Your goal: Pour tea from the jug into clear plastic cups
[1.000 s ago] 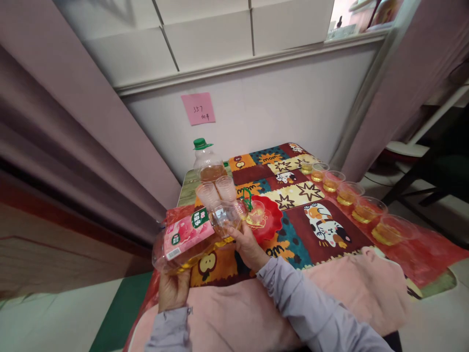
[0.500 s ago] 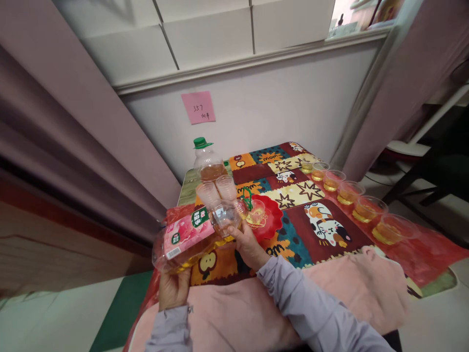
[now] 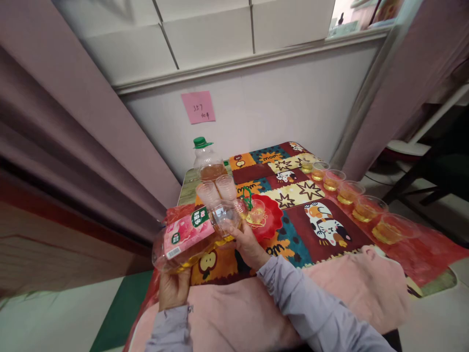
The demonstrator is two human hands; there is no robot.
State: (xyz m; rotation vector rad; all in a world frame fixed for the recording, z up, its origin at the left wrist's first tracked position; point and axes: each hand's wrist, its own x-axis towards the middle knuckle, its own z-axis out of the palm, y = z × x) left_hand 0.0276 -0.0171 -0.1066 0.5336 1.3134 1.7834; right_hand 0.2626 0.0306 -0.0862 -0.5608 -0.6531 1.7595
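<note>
My left hand grips the base of a clear plastic bottle with a pink label, tipped nearly flat, its neck over a clear plastic cup. Amber liquid lies along the bottle's lower side. My right hand is closed around that cup and holds it just above the table's near left part. Some amber liquid shows in the cup. Behind it stand two upturned-looking clear cups and a red plate bearing a small filled cup.
A second bottle with a green cap stands at the table's far left corner. A row of several filled clear cups runs along the right edge of the patterned cloth. Pink fabric covers the near edge. A wall is behind.
</note>
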